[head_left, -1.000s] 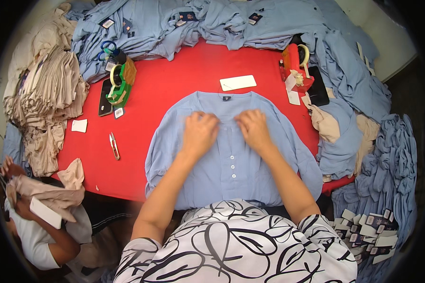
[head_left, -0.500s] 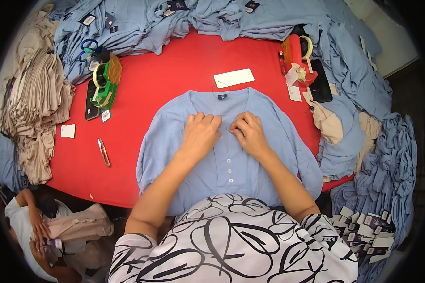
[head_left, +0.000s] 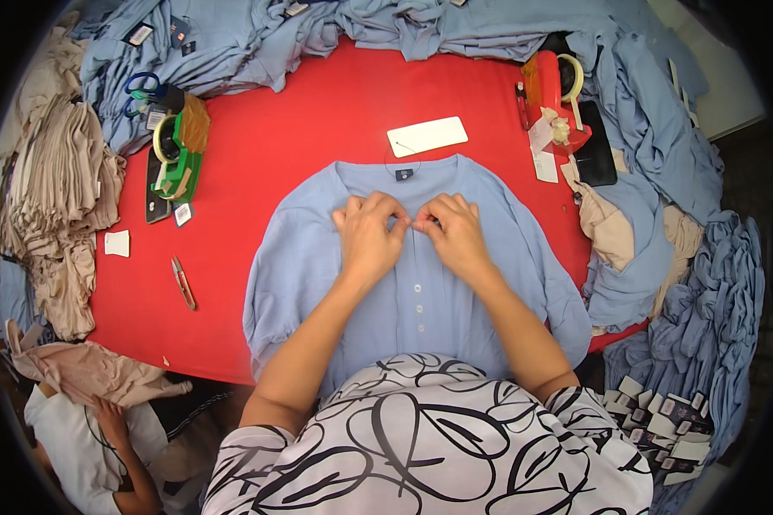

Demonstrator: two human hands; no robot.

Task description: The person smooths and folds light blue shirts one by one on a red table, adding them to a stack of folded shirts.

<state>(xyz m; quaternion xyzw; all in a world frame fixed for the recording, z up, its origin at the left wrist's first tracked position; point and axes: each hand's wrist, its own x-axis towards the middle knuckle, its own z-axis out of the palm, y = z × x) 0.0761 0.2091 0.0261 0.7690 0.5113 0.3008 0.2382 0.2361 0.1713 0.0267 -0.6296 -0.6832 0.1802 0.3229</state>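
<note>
In the head view, we see a blue shirt [head_left: 434, 266] spread front up at the near edge of the red-covered counter [head_left: 266, 154], collar toward the far edge. Our left hand [head_left: 371, 238] and right hand [head_left: 452, 236] meet over its front, fingers of each pinched on the top of the placket, though exactly what sits between the fingertips is hard to make out. Three white buttons [head_left: 419, 308] run below. A white tag [head_left: 428, 136] lies just beyond the collar (its thin loop reaches the neckline). Toward the counter's left edge stand a green tape dispenser [head_left: 185, 167] and, nearer us, snips [head_left: 184, 285]; a red tape dispenser [head_left: 541, 90] stands near the far right corner.
</note>
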